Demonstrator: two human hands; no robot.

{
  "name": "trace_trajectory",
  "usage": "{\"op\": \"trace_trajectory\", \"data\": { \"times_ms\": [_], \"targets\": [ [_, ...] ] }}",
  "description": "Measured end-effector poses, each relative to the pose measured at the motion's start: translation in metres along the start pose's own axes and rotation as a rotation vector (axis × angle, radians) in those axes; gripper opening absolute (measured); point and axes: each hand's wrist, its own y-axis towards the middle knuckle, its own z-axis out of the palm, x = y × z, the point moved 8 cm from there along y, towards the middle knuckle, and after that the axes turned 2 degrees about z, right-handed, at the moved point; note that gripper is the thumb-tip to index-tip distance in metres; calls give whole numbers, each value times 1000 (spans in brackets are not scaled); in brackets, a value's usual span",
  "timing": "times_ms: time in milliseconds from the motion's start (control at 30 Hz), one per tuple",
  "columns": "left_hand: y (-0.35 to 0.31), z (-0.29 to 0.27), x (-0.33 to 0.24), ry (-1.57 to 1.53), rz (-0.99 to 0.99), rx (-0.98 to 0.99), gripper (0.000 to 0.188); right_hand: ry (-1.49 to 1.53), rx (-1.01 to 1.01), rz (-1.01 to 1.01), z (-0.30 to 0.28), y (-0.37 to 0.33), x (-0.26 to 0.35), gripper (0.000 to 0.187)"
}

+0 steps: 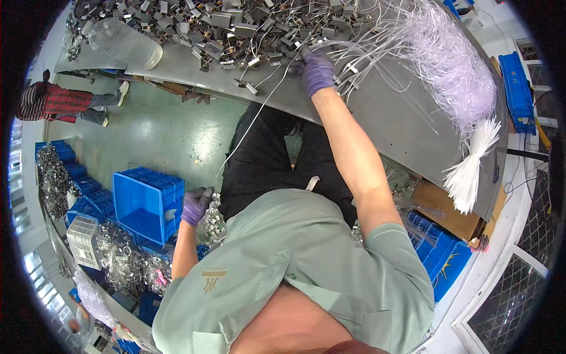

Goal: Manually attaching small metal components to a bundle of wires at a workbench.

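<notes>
My left hand [197,205], in a purple glove with dark grey fingers, is closed low beside my left thigh. A thin pale cord [254,120] runs taut from it up to the worktable [407,138]. At the table's near edge, my right hand [315,69] wears the same kind of glove, with its fingers bent around the cord's upper part. The fingertips are partly hidden among the parts there. Just beyond lies a pile of small dark rectangular parts [233,26]. Loose white cords with small white ends [352,68] lie beside my right hand.
A large bundle of clear lilac strands [454,71] and a white tied bunch [471,168] lie on the right. A clear plastic bottle [124,44] lies far left. Blue crates [148,200] stand on the floor at left. Another person [62,101] stands beyond.
</notes>
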Motion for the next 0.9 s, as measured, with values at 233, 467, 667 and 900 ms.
{"op": "trace_trajectory", "data": {
  "times_ms": [233, 467, 667, 900],
  "targets": [
    [-11, -12, 19, -69, 5, 61, 50, 2, 50, -4, 13, 20, -35, 25],
    [-28, -36, 53, -46, -20, -66, 49, 119, 38, 6, 7, 0, -4, 26],
    [-22, -39, 69, -36, -100, -167, 50, 311, 17, -70, -9, -16, 30, 25],
    [-14, -40, 77, -150, -82, -170, 52, 136, -72, -54, -24, -31, 45, 30]
  ]
}}
